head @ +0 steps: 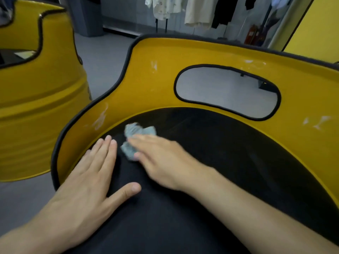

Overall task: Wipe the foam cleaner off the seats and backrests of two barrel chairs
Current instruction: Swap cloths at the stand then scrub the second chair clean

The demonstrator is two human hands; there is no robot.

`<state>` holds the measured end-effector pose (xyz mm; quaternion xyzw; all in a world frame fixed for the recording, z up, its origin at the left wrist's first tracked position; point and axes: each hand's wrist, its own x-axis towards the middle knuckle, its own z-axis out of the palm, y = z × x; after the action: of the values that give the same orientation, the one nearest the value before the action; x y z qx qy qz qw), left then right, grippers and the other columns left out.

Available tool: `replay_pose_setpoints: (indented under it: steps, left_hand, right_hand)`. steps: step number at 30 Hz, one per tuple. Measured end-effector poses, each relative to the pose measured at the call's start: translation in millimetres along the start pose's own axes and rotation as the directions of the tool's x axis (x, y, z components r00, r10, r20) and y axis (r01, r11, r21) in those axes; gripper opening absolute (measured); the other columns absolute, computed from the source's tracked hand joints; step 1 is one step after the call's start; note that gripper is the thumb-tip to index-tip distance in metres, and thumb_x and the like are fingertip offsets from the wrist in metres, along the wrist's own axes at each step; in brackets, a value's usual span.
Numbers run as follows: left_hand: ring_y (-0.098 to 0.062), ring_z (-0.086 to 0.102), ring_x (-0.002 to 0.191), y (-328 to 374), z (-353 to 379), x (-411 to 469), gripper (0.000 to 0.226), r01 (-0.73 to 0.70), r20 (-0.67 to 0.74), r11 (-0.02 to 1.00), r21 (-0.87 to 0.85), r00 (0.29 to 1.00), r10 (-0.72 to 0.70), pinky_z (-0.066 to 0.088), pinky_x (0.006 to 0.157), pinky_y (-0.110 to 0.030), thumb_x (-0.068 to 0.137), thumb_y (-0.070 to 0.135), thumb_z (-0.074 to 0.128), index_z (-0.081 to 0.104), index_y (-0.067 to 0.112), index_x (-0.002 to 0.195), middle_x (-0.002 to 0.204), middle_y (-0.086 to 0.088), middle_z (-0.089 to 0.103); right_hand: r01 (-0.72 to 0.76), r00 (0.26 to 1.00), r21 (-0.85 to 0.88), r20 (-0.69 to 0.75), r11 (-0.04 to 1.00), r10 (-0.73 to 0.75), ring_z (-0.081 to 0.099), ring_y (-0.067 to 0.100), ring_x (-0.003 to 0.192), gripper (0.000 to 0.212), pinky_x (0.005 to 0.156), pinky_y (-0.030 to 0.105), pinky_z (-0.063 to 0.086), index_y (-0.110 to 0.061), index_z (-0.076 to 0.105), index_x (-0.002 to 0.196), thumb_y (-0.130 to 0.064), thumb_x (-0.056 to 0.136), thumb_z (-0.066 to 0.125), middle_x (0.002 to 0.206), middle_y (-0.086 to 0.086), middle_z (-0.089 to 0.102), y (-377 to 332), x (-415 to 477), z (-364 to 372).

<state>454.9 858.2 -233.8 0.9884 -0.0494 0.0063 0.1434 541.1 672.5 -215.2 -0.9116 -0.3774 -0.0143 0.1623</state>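
Near barrel chair (183,52): yellow shell edged with black trim, seen from above and in front.
- Seat (229,153): black and round, set inside the shell.
- Backrest (157,85): yellow inner wall, pierced by an oval cut-out (227,88) with a black rim.
- Foam residue (100,120): white smears are seen on the backrest wall at its left, just above the seat edge. Further streaks are found higher up (154,66) and at the right (319,122).

Cloth (135,131): grey-blue and crumpled, lying on the seat near its left rear edge, close to the backrest wall.

Right hand (161,158): laid over the cloth, which is pressed to the seat. The grip is wide, with fingers stretched flat and not curled round the cloth. The hand is blurred.

Left hand (88,180): laid palm-down on the left of the seat, just beside the cloth. The grip is wide, the fingers straight, the thumb spread, and nothing is held.

Second barrel chair (36,107): yellow with black trim, placed at the left on the grey floor (104,55), apart from the near chair.

Garments (198,10): light and dark pieces, hung in a row in the background.
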Motion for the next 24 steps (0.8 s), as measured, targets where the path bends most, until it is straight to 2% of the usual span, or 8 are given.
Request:
replay_pose_setpoints:
  steps: [2,5,9,12,15,18,21,24]
  left_hand:
    - [0.010,-0.029,0.144,-6.2,6.0,3.3,0.114,-0.021,-0.077,0.999,-0.045,0.997,0.017,-0.015,0.117,-0.013,0.067,0.103,-0.002,-0.018,0.030,0.154,0.162,0.016,-0.023]
    - [0.002,-0.008,0.153,-17.0,15.3,4.6,0.097,-0.042,-0.074,0.996,-0.073,0.997,0.037,-0.004,0.121,-0.017,0.086,0.091,0.019,0.003,0.030,0.160,0.169,0.010,-0.001]
    - [0.003,-0.010,0.153,-17.3,14.6,-0.1,0.096,-0.046,-0.074,0.994,-0.102,0.996,0.038,-0.007,0.120,-0.015,0.084,0.093,0.018,0.000,0.036,0.159,0.167,0.018,-0.006]
    - [0.010,-0.023,0.146,-11.7,7.1,-2.7,0.113,-0.013,-0.070,0.994,-0.104,0.998,0.006,-0.015,0.117,-0.012,0.067,0.103,0.004,-0.007,0.034,0.156,0.163,0.021,-0.016]
    - [0.011,-0.034,0.141,-9.0,2.2,-5.2,0.117,0.008,-0.020,0.997,-0.079,1.000,-0.010,-0.017,0.117,-0.015,0.055,0.106,-0.008,-0.020,0.039,0.151,0.158,0.025,-0.029]
    - [0.011,-0.037,0.139,-6.1,-0.1,-6.9,0.116,0.007,0.017,0.997,-0.082,1.000,-0.005,-0.015,0.120,-0.020,0.052,0.106,-0.012,-0.026,0.043,0.148,0.156,0.027,-0.034]
    - [0.011,-0.039,0.138,-0.8,-5.5,-6.9,0.113,-0.014,0.052,0.998,-0.069,0.998,0.018,-0.012,0.122,-0.022,0.051,0.105,-0.016,-0.032,0.044,0.146,0.153,0.029,-0.040]
    - [0.013,-0.040,0.137,8.1,-9.7,-3.0,0.113,-0.031,0.043,0.997,-0.068,0.998,0.034,-0.011,0.120,-0.019,0.051,0.105,-0.017,-0.035,0.043,0.143,0.151,0.030,-0.041]
  right_hand:
    - [0.089,0.996,-0.078,0.020,0.993,-0.088,0.036,0.023,0.141,0.045,0.114,0.040,0.031,-0.019,0.044,0.150,-0.024,0.106,0.044,0.158,0.005,0.038,-7.0,0.2,9.5]
    - [-0.038,0.998,-0.198,0.034,0.979,0.045,0.032,0.024,0.143,0.054,0.115,0.034,0.019,-0.025,0.035,0.155,-0.013,0.103,0.042,0.164,0.004,0.025,21.8,4.6,-3.6]
    - [-0.389,0.912,-0.253,0.031,0.886,0.410,0.044,0.037,0.132,0.064,0.111,0.045,0.037,-0.038,0.036,0.152,-0.005,0.096,0.042,0.159,0.003,0.036,104.7,-15.4,-44.5]
    - [-0.614,0.776,-0.304,-0.060,0.729,0.628,0.054,0.038,0.120,0.055,0.098,0.046,0.048,-0.029,0.045,0.147,-0.005,0.098,0.040,0.148,0.010,0.047,164.9,-41.7,-74.2]
    - [-0.676,0.733,-0.240,-0.132,0.696,0.667,0.054,0.039,0.122,0.046,0.099,0.045,0.047,-0.021,0.048,0.146,-0.011,0.102,0.037,0.147,0.011,0.049,182.2,-38.4,-69.0]
    - [-0.718,0.693,-0.103,-0.207,0.689,0.691,0.055,0.043,0.117,0.048,0.097,0.044,0.046,-0.025,0.048,0.144,-0.010,0.099,0.041,0.135,0.019,0.057,163.2,-28.7,-55.1]
    - [-0.614,0.780,0.013,-0.143,0.789,0.609,0.055,0.042,0.119,0.041,0.101,0.041,0.042,-0.029,0.051,0.139,-0.015,0.101,0.043,0.137,0.017,0.055,101.9,-21.1,-36.5]
    - [-0.241,0.969,-0.008,-0.065,0.971,0.240,0.042,0.025,0.137,0.046,0.109,0.039,0.035,-0.025,0.045,0.146,-0.013,0.102,0.045,0.155,0.004,0.043,16.9,-8.6,-8.6]
